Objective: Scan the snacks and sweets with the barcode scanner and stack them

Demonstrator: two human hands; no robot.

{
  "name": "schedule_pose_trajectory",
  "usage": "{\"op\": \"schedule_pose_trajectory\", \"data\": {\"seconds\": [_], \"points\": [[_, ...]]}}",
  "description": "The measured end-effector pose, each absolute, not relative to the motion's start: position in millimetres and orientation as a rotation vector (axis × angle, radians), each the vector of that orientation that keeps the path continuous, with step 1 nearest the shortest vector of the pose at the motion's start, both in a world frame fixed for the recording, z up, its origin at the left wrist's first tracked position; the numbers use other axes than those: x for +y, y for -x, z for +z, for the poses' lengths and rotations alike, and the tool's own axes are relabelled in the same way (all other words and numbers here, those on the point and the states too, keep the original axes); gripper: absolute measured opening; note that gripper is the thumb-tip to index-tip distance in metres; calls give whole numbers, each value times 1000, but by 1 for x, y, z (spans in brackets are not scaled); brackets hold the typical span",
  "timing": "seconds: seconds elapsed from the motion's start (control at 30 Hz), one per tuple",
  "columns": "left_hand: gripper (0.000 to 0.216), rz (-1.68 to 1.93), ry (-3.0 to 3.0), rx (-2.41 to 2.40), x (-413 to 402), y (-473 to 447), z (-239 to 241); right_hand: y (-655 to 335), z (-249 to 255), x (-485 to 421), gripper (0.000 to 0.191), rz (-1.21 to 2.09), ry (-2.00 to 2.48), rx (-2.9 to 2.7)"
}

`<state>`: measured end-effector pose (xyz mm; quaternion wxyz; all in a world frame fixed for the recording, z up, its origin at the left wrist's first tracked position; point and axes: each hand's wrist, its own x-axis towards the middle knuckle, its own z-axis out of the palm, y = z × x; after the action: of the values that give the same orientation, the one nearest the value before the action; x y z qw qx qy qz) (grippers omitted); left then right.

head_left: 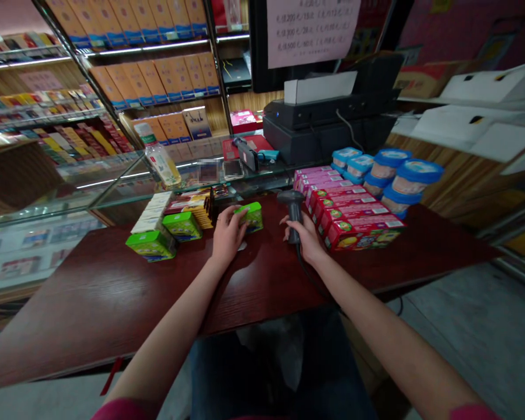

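- A small bright-green box [254, 217] was held on the dark red-brown wooden table [262, 297], near its far edge and between the two arms.
- Its left end was gripped by the left hand [228, 233], with the fingers laid over the top and the thumb set on the near side.
- A black handheld barcode scanner [293, 219] was grasped by its handle in the right hand [310, 236], which was closed around it; its head was held upward, to the right of the green box and apart from it.
- From the handle's lower end a black cable [307, 269] was trailed down across the table.
- To the left of the left hand, two more bright-green boxes were set (one [151, 245] nearer the left, the other [182, 226] just beside it), with a row of whitish packs [154, 209] and a row of brown-and-yellow packets [196, 207] lined up behind them.
- Just right of the right hand, red boxes with fruit pictures [359, 224] were ranged in a row, followed farther back by pink boxes [317, 178].
- Beside these rows, blue-lidded tubs [389, 175] were stacked.
- Beyond the table, a green-capped bottle [161, 160] was stood on the glass display counter [114, 195].
- Farther off, tan-and-blue boxes [157, 81] were shelved, and a pink paper notice [312, 29] (its print partly blurred) was displayed above a black boxy machine [306, 140].
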<state>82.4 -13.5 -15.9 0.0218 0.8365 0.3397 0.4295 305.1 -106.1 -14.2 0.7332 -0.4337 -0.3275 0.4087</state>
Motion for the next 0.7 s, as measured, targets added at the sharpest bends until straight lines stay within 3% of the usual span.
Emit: {"op": "schedule_pose_trajectory", "data": {"seconds": [0.1,0.23,0.43,0.7], "points": [[57,1179,-2647,994,-9,-98,-14,-306,-11,-107,39,799,909,-790],[71,1023,-2703,1066,4,-132,-7,-300,-9,-116,62,547,940,-826],[75,987,-2785,1129,40,-209,-4,-303,-16,-120,57,225,1020,-802],[66,1157,-2696,1110,64,-260,-11,-307,-15,-112,57,318,1082,-671]]}}
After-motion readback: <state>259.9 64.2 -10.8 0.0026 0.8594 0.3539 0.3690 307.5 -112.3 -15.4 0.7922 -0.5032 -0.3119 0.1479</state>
